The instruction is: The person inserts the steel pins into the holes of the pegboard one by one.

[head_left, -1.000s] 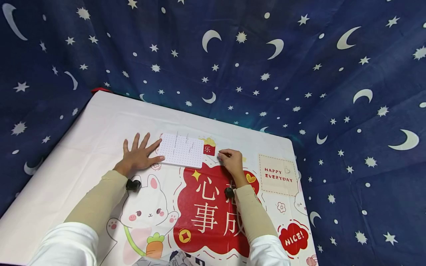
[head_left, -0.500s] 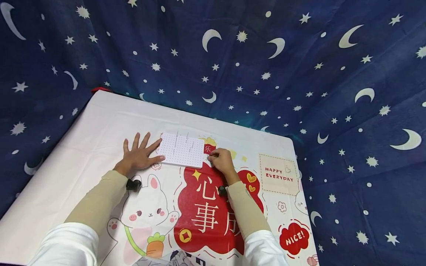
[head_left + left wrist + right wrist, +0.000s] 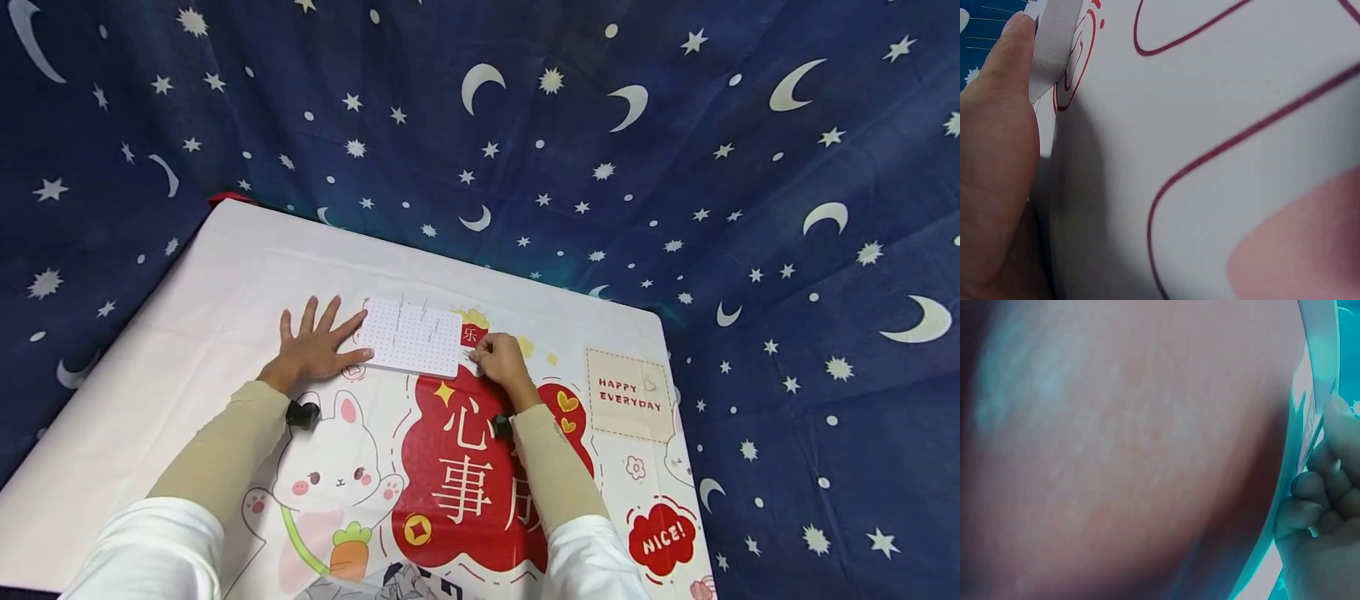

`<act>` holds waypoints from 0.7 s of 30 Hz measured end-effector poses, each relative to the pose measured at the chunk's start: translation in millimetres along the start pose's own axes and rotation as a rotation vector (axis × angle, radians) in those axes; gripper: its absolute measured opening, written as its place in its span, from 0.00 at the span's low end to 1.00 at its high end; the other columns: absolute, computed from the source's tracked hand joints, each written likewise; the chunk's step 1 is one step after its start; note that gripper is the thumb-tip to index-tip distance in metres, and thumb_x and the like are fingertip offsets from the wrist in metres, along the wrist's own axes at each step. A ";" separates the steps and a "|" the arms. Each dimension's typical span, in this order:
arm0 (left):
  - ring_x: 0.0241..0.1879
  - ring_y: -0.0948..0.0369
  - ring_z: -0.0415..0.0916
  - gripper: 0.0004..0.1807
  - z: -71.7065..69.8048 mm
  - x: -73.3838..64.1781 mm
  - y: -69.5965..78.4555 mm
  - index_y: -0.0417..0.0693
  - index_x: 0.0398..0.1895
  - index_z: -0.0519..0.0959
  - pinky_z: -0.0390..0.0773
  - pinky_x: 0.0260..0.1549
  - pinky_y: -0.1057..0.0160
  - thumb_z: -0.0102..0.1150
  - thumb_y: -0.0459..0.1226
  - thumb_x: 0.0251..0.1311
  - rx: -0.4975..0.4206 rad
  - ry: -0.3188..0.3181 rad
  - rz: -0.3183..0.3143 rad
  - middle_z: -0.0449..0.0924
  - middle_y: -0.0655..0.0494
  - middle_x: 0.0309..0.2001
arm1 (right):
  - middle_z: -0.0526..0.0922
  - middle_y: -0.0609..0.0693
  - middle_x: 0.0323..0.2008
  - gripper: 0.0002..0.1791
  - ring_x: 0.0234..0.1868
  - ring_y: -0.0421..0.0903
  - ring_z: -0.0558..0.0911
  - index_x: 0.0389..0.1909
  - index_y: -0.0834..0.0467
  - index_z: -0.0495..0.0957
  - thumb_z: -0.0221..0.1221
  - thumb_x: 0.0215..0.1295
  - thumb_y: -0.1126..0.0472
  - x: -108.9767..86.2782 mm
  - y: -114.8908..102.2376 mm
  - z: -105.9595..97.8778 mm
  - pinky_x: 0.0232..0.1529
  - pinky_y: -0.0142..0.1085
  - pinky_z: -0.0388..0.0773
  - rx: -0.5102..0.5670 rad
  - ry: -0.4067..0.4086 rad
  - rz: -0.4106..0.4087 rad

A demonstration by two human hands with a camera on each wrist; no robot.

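Observation:
A white block with a dotted grid lies flat on the table, several thin needles standing up from its top. My left hand is spread flat at its left end, with index finger and thumb touching the edge. In the left wrist view, the thumb rests against the side of the block. Just beyond the right end, my right hand has its fingers curled and pinches a thin needle. Short thin lines show at its fingertips in the head view.
The table cover carries printed drawings, with a red patch below the block. A crumpled grey item sits at the near edge. Dark blue cloth with moons and stars hangs behind and to the right.
My right hand has moved left from beside the printed red box to the block's right end, and has stayed about there since half a second ago. The left hand has kept its place.

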State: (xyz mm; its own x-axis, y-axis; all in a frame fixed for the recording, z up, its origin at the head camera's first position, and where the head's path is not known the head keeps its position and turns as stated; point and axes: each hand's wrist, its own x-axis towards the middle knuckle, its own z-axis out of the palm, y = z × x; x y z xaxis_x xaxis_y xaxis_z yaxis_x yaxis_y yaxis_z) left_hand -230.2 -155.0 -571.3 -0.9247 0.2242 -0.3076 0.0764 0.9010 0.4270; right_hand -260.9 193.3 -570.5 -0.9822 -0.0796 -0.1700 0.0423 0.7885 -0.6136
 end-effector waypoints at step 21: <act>0.82 0.32 0.17 0.50 -1.4 -0.3 0.2 0.62 0.85 0.47 0.15 0.71 0.23 0.47 0.71 0.66 -0.003 0.003 0.006 0.27 0.38 0.86 | 0.82 0.55 0.38 0.10 0.45 0.50 0.80 0.34 0.55 0.76 0.63 0.74 0.56 -2.8 9.9 -15.6 0.41 0.35 0.77 0.113 -0.128 0.027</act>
State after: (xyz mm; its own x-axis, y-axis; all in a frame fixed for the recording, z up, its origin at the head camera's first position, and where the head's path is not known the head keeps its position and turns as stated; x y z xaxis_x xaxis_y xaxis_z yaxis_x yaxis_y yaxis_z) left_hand -230.5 -155.5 -570.0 -0.9254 0.2282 -0.3026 0.0806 0.8986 0.4313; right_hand -260.6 210.8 -564.1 -0.9495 -0.1419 -0.2797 0.0957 0.7182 -0.6892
